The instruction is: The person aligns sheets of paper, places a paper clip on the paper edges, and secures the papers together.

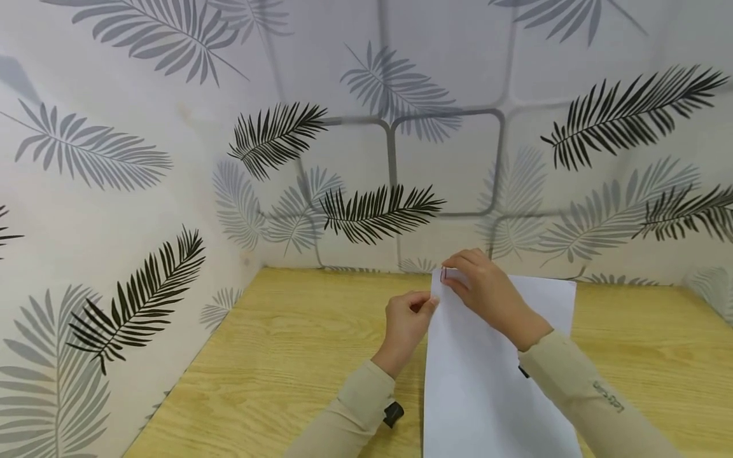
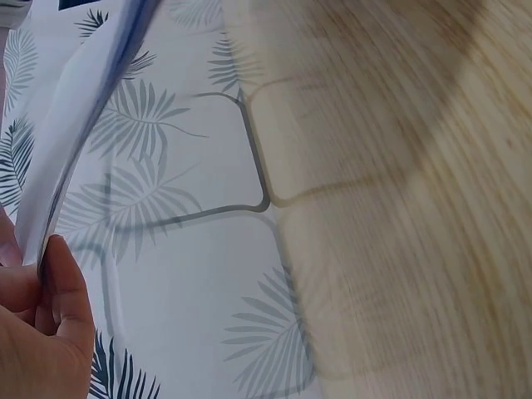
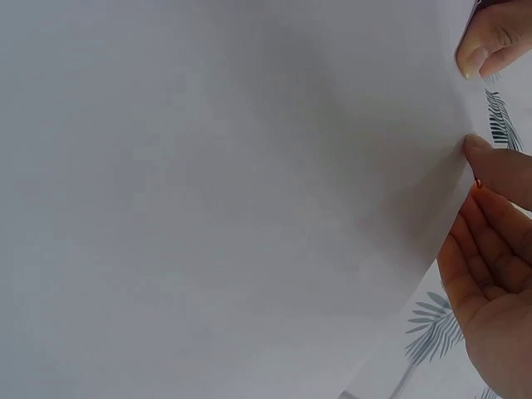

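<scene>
White paper [image 1: 475,369] is held up by its top left corner, its lower part reaching toward me over the table. Pinched at the left edge, just below that corner, it sits between the thumb and fingers of my left hand [image 1: 405,324]. My right hand [image 1: 489,289] pinches a small red paper clip [image 1: 443,274] at the top edge of the corner. The right wrist view shows a bit of the clip [image 3: 478,183] between thumb and fingers at the paper's edge. In the left wrist view the paper [image 2: 71,116] appears edge-on, seemingly in layers.
The wood-grain table [image 1: 286,356] extends to both sides of the paper. Behind it and to the left stand walls [image 1: 355,165] covered in a leaf pattern. A black strap piece [image 1: 393,413] shows at the left sleeve.
</scene>
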Demonstrator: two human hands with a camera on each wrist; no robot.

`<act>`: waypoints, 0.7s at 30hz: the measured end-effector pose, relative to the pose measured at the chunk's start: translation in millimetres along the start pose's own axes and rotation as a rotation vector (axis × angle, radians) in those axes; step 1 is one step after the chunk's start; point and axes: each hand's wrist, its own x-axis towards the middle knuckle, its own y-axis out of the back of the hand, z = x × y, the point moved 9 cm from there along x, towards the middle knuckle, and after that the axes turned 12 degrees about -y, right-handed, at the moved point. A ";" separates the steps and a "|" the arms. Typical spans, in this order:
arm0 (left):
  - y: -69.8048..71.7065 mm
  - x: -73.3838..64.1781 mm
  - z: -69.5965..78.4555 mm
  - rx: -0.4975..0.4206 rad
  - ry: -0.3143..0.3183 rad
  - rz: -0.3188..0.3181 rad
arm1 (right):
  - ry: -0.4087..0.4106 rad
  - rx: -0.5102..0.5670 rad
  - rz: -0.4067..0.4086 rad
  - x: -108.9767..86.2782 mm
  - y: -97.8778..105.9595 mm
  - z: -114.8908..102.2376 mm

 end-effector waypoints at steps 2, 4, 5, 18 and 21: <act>-0.5 -0.3 0.7 0.000 -0.004 0.000 | -0.003 0.005 -0.001 -0.4 0.6 0.6; -0.7 -1.0 1.3 -0.004 -0.012 0.000 | -0.003 0.009 0.000 -0.9 0.7 1.3; -0.7 -1.4 1.6 -0.006 -0.016 0.000 | -0.003 0.010 -0.002 -1.2 0.5 1.7; -3.1 -1.6 1.5 -0.010 -0.026 0.000 | -0.011 0.013 -0.044 -3.9 -2.7 3.4; -2.5 -1.6 1.9 -0.016 -0.021 0.003 | -0.017 0.013 -0.050 -3.8 -3.6 3.4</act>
